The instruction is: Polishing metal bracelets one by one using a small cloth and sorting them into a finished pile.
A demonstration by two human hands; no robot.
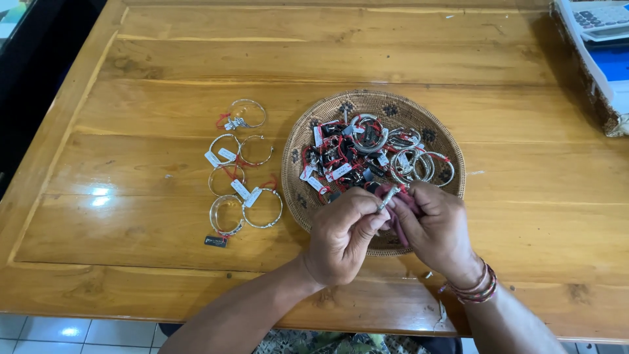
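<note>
Both hands close together at the near edge of the table [131,65], above the near rim of a round woven tray [298,141]. Left hand [341,236] closed, thumb and fingertips pinched on a small silver piece [388,196] that sticks up between the two hands. Right hand [436,229] closed too, fingers wrapped around a dark red cloth [401,208] pressed against the same silver piece. Beaded bands in red and pale tones [477,288] around the right wrist.

Inside the tray, a heap of silver bangles [413,164] and darker pieces, each tied with red thread and a small white tag, piled mostly toward the middle and far side. Left of the tray, well apart from the hands, a loose group of silver bangles [242,170] laid flat on the bare wood, likewise tagged; one small dark label [216,241] at the near end of that group. At the far right corner of the table, a calculator [599,16] resting on a blue and white box [612,78], partly cut off by the edge of the view. Pale floor tiles [65,331] visible below the near table edge.
</note>
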